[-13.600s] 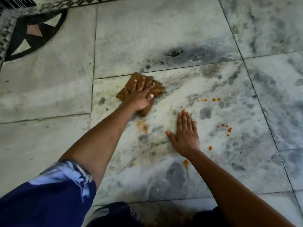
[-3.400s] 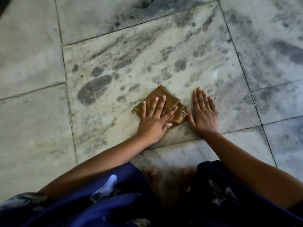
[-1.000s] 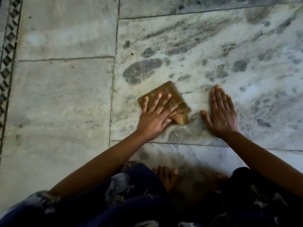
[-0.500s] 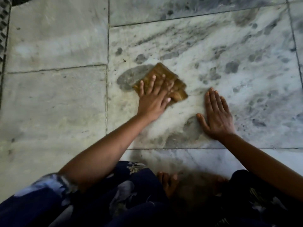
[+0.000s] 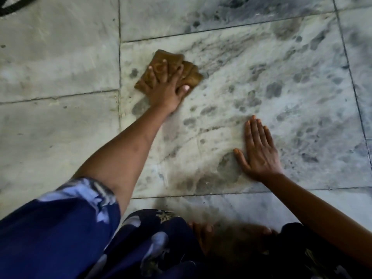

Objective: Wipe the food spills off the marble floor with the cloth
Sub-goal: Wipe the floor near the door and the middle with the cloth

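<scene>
Unlabelled cloth (image 5: 161,59) under left hand (image 5: 164,88)

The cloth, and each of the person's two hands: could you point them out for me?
cloth (image 5: 191,74): head view, on its folded right edge.
left hand (image 5: 164,88): head view, on its back, pressing the cloth.
right hand (image 5: 259,153): head view, on its back, flat on the floor.

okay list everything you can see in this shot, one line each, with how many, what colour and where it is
cloth: one, brown, folded, on the floor near the seam at upper left of centre
marble floor: several slabs, pale grey with dark veins, across the view
dark curved line: one, black, top left corner
left hand: one, pressing flat on the cloth
right hand: one, flat on the floor, right of centre
sleeve: one, blue with pale print, bottom left
toes: bare, bottom centre
</scene>
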Motion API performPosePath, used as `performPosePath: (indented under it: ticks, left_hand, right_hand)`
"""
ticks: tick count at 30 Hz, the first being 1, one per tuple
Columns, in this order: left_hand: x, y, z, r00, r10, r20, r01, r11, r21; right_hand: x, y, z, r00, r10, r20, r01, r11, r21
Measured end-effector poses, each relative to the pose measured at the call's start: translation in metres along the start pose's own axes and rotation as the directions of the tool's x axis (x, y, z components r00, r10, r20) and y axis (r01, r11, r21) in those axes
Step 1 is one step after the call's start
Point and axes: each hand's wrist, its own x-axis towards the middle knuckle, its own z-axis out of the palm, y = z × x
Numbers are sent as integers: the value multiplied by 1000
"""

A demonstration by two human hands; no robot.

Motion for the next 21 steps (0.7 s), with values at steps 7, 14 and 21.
performPosePath:
  ticks: [7,14,21]
  left_hand:
    - [-78,54,28,911,411,36,-413,904,116]
    - [-117,-36,40,946,318,-61,-308,943,128]
    - [-15,-12,-1,998,69,13,-70,997,18]
  right_hand:
    - [-1,-1,-4,1000,8,-11,-8,999,32]
    - [-15,30,-6,984,175,-20,-173,982,72]
    - [-18,42,-6,983,183,-20,-182,982,58]
